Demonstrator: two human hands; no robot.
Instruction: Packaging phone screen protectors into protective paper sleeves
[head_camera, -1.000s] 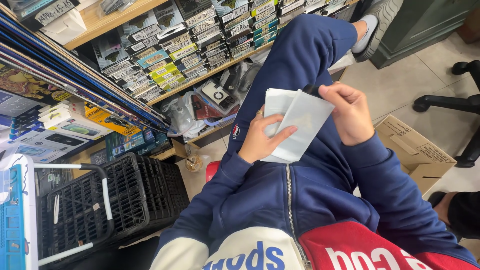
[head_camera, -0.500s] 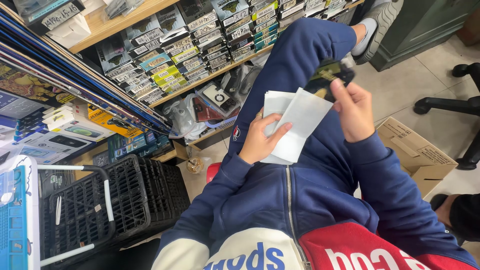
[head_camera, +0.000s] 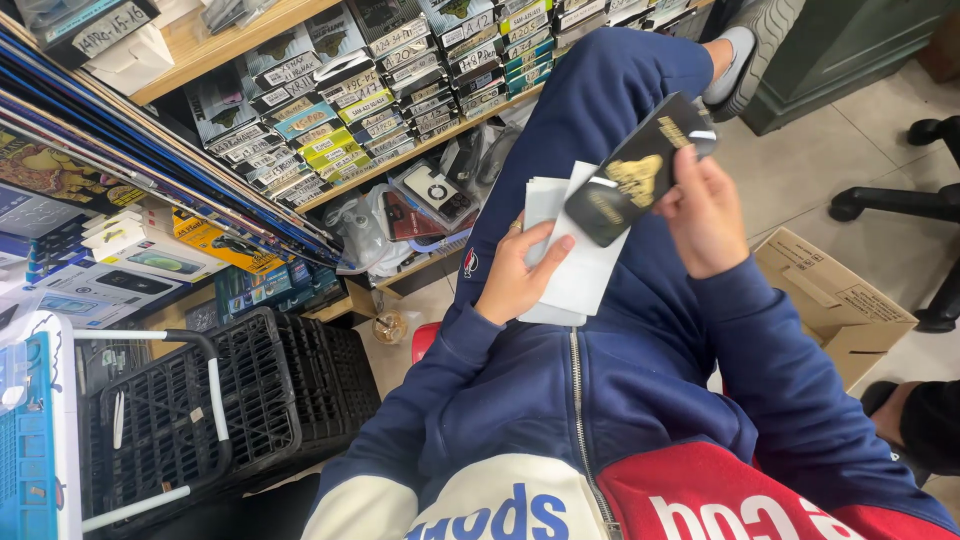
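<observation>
The left hand (head_camera: 518, 275) grips a stack of white envelopes (head_camera: 575, 250) over the lap, thumb on top. The right hand (head_camera: 705, 215) pinches a flat black packet with gold print (head_camera: 640, 172), tilted just above the envelopes, overlapping their upper edge. A cardboard box (head_camera: 830, 300) sits nearby.

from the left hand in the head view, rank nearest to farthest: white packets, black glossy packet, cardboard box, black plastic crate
1. white packets: gripped in the left hand.
2. black glossy packet: just up and right, held by the right hand.
3. black plastic crate at lower left and cardboard box at right: too close to call.
</observation>
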